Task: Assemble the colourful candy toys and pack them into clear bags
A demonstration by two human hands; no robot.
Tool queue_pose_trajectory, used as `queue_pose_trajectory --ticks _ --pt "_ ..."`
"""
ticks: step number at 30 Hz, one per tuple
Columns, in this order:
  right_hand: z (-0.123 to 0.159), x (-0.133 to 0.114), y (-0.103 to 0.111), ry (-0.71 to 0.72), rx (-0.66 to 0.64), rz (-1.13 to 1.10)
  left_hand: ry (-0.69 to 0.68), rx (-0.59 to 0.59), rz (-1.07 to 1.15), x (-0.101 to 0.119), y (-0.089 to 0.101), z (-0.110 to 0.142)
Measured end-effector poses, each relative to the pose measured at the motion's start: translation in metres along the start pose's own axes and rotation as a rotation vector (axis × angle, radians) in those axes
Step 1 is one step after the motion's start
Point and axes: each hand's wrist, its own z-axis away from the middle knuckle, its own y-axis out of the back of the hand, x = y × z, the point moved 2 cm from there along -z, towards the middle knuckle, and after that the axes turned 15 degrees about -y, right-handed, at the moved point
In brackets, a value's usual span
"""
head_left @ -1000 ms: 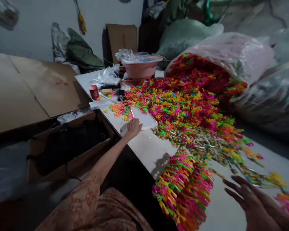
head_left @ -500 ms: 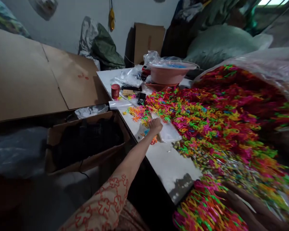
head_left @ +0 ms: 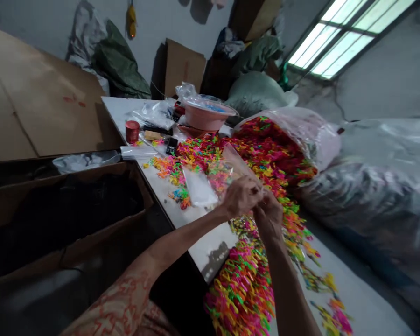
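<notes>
Clear bag (head_left: 238, 159): it's up between my hands now, its near end pinched in the closed fingers of my left hand (head_left: 241, 196) and right hand (head_left: 269, 215). A moment ago my left was down at the bag stack (head_left: 200, 187), my right well apart. Beyond my fingers, the open sack (head_left: 324, 137) spills bright plastic pieces (head_left: 266, 170); further off, the pink basin (head_left: 205, 120) holds something blue. Left of them, a cardboard box (head_left: 107, 229) holds something black.
</notes>
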Motion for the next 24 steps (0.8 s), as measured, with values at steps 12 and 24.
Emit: queue_pose_trajectory --ticks 12,24 --pt "0.067 0.021 0.056 -0.211 0.161 -0.183 0.728 -0.030 0.901 0.000 0.004 0.084" --pt "0.139 0.041 0.119 -0.111 0.495 0.113 0.271 0.034 0.650 0.083 -0.056 0.084"
